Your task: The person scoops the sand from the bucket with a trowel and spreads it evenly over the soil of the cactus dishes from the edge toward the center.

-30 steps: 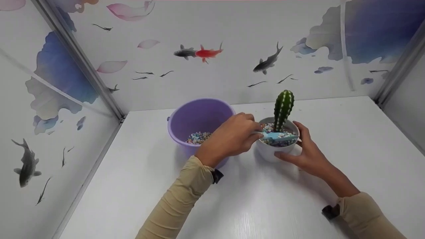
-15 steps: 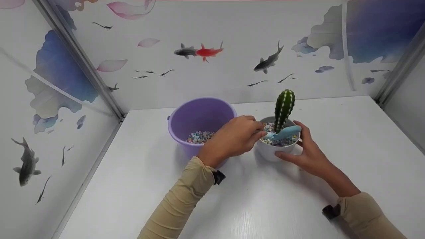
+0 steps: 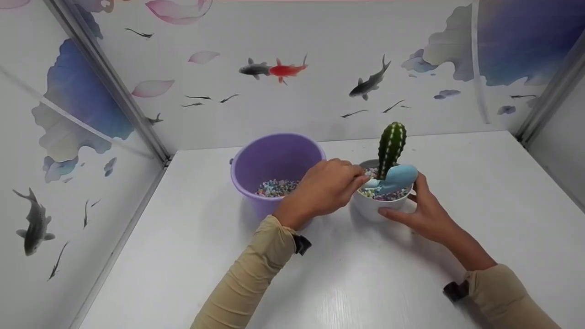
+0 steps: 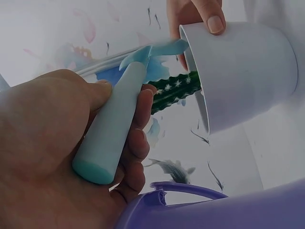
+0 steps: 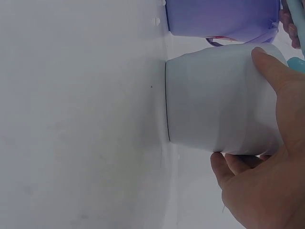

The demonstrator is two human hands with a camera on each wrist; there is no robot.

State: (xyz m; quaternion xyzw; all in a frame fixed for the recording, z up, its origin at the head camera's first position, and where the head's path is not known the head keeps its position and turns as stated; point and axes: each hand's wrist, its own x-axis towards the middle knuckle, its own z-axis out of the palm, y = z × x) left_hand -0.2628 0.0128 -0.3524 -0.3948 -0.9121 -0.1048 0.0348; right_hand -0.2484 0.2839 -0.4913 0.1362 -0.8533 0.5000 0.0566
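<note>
A small light-blue hand trowel (image 3: pixel 398 178) is gripped by its handle in my left hand (image 3: pixel 322 188). Its blade is tipped over the white pot (image 3: pixel 379 211), with the back of the blade facing up. In the pot a green cactus (image 3: pixel 392 145) stands among multicoloured pebbles (image 3: pixel 381 195). My right hand (image 3: pixel 422 212) holds the pot from its right side, thumb in front and fingers around the far side. The right wrist view shows the pot's base on the table and thumb and fingers (image 5: pixel 220 168) on opposite sides of its wall.
A purple bucket (image 3: pixel 256 205) stands left of the pot, partly behind my left forearm, with more pebbles (image 3: pixel 276 188) at its bottom. Its handle (image 4: pixel 190 189) shows in the left wrist view. Panels printed with fish close off the table's back and left sides.
The trowel blade has turned over from nearly level to steeply tipped, its pebbles no longer showing on it. My left hand has shifted slightly right; the right hand and pot have stayed put.
</note>
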